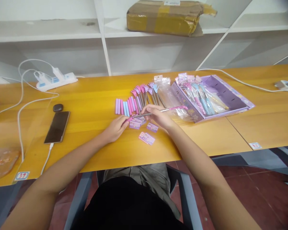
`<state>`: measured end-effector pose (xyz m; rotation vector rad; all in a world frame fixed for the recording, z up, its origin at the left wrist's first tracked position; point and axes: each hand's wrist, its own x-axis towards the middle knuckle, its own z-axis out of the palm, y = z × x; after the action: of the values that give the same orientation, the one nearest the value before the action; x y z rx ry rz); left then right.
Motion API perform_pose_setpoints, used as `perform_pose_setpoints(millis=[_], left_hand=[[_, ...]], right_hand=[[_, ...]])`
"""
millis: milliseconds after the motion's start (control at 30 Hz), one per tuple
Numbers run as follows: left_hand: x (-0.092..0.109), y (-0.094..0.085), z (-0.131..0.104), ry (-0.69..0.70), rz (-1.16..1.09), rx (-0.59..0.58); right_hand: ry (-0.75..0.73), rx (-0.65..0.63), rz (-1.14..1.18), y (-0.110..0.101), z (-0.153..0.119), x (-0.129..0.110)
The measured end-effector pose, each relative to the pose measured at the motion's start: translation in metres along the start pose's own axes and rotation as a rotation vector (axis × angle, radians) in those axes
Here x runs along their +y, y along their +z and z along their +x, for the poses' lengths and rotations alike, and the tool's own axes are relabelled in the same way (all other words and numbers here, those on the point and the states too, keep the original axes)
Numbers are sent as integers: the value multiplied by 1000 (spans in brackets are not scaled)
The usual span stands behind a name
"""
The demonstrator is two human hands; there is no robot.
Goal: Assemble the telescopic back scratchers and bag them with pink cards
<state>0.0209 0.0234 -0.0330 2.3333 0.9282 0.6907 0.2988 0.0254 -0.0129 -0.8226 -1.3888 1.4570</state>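
A back scratcher with a metal rod (144, 115) lies across both of my hands, its pink head (180, 108) pointing right. My left hand (115, 128) is closed round its pink handle end. Farther up, my right hand (157, 115) grips the metal rod. Just beyond my hands is a row of pink, purple and blue tube handles (126, 106). Several rods with hand-shaped heads (144, 89) in pink, purple and blue lie behind them. Small printed cards (147, 138) are scattered on the table below my hands.
A purple box (230, 92) at the right holds bagged scratchers (204, 99), with clear plastic bags (166, 92) beside it. To the left are a phone (57, 127), a black case (58, 107) and a power strip (57, 80) with white cables. A taped carton (165, 17) sits on the shelf.
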Motion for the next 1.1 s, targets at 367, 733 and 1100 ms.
perform_pose_setpoints(millis=[367, 733, 1100], left_hand=[[1, -2, 3, -40, -47, -72], [-4, 1, 1, 41, -21, -100], [-9, 4, -1, 52, -25, -80]], right_hand=[[23, -74, -22, 7, 3, 7], [-46, -72, -23, 11, 3, 18], [-97, -65, -27, 27, 2, 21]])
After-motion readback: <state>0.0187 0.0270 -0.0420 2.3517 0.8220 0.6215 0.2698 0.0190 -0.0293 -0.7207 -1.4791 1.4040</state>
